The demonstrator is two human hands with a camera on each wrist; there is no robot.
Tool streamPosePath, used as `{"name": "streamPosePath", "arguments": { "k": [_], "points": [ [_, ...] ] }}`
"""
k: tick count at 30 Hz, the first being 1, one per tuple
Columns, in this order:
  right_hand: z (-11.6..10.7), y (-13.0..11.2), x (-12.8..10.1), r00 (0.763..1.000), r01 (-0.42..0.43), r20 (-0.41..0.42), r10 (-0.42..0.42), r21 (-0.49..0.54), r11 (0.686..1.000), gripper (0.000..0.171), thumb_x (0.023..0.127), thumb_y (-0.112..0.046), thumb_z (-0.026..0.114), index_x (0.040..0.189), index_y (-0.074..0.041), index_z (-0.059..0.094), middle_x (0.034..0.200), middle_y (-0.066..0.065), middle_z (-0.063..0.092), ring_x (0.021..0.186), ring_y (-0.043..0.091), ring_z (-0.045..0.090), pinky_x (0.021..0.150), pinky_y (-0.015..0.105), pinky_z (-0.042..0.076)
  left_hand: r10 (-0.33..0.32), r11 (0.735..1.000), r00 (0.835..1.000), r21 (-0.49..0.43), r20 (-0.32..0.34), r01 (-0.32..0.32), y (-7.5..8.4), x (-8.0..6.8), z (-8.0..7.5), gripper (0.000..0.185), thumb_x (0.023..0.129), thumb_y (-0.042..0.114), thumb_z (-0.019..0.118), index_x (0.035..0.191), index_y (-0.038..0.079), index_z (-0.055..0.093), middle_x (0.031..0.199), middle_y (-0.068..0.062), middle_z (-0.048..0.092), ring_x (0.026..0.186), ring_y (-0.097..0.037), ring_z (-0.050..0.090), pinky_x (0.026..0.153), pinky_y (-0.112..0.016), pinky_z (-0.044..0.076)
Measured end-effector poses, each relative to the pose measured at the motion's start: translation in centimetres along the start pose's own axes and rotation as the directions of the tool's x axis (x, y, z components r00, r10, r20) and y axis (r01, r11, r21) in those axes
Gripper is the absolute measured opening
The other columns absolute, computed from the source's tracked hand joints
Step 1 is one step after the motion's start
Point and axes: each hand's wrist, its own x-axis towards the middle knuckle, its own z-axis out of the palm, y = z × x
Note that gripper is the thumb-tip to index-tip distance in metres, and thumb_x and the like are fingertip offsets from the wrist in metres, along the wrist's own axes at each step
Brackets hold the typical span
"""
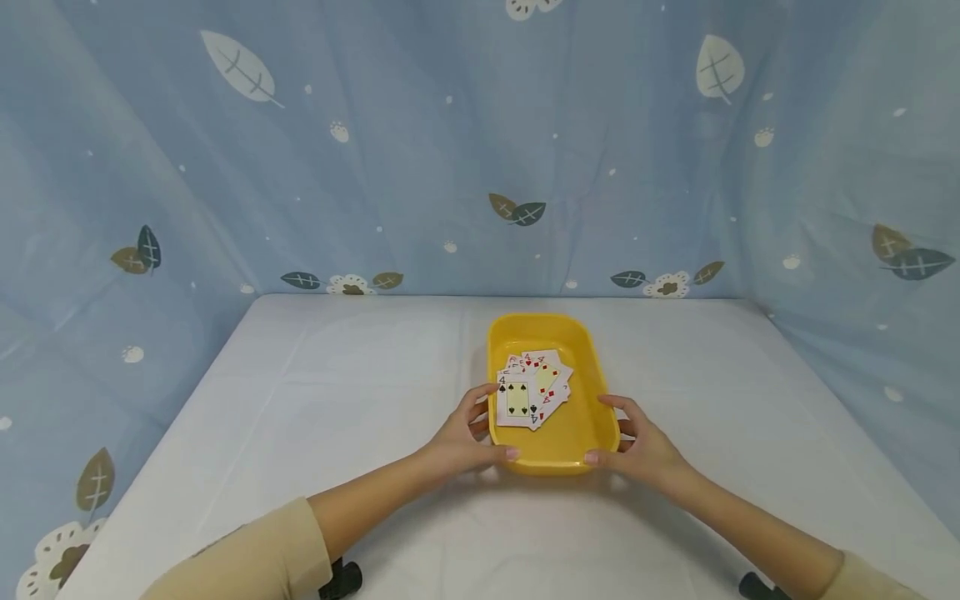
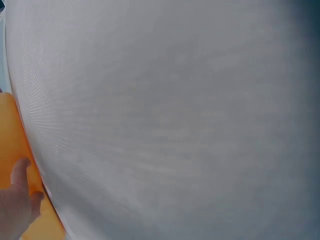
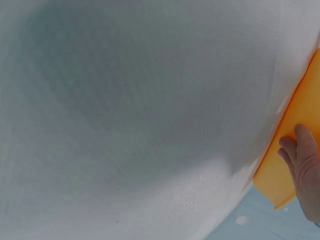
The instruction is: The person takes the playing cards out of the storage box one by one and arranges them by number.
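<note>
A yellow plastic tray [image 1: 581,429] with rounded corners stands on the white cloth, its long side running away from me. Overlapping playing cards [image 1: 551,375] lie face up in its left half, a four of spades [image 1: 517,402] on top. My left hand [image 1: 463,440] grips the near left corner, thumb at the front rim and fingers along the side. At the near right corner my right hand [image 1: 643,446] holds the tray the same way. Both wrist views show fingers against the tray's outer wall [image 2: 10,135] [image 3: 280,175].
A white cloth [image 1: 375,375] covers the table on both sides of the tray. Behind and at the sides hangs a blue curtain [image 1: 420,150] with leaf and flower prints. Dark wrist-worn devices [image 1: 342,579] show below the forearms.
</note>
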Motion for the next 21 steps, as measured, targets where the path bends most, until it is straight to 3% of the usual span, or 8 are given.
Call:
{"name": "streamPosePath", "arguments": {
  "k": [7,12,16,21],
  "points": [
    [0.2,0.0,-0.5,0.997,0.058,0.051,-0.062,0.074,0.996,0.092,0.078,-0.026,0.078,0.151,-0.012,0.023,0.121,0.028,0.059,0.1,0.024,0.065,0.081,0.027,0.054,0.008,1.0,1.0,0.017,-0.002,-0.008,0.1,-0.8,-0.4,0.093,0.072,0.012,0.083,0.146,0.015,0.026,0.148,-0.019,0.035,0.131,-0.037,0.04,0.106,-0.048,0.036],
    [0.0,0.6,-0.9,0.987,0.122,0.088,-0.133,0.12,0.985,0.09,0.08,-0.024,0.077,0.151,-0.012,0.022,0.122,0.032,0.056,0.105,0.031,0.064,0.081,0.027,0.054,0.006,1.0,1.0,0.031,0.0,-0.006,0.1,-1.4,-0.7,0.093,0.072,0.013,0.083,0.146,0.015,0.026,0.147,-0.018,0.036,0.13,-0.037,0.042,0.105,-0.048,0.037],
    [-0.1,1.2,-1.2,0.975,0.166,0.121,-0.187,0.165,0.972,0.087,0.082,-0.021,0.074,0.15,-0.008,0.022,0.126,0.037,0.051,0.109,0.038,0.06,0.082,0.028,0.054,0.007,0.999,1.0,0.052,0.002,-0.007,0.0,-1.7,-0.9,0.093,0.071,0.014,0.083,0.145,0.016,0.027,0.147,-0.017,0.037,0.129,-0.036,0.043,0.105,-0.048,0.037],
    [0.0,1.3,-1.3,0.979,0.155,0.101,-0.18,0.218,0.964,0.084,0.081,-0.017,0.075,0.149,-0.008,0.027,0.144,0.031,0.032,0.116,0.04,0.055,0.085,0.028,0.052,0.038,0.998,0.999,0.055,0.003,-0.038,-0.1,-2.1,-0.9,0.091,0.073,0.012,0.082,0.146,0.012,0.026,0.147,-0.021,0.036,0.13,-0.038,0.042,0.106,-0.048,0.036]
  ]
}}
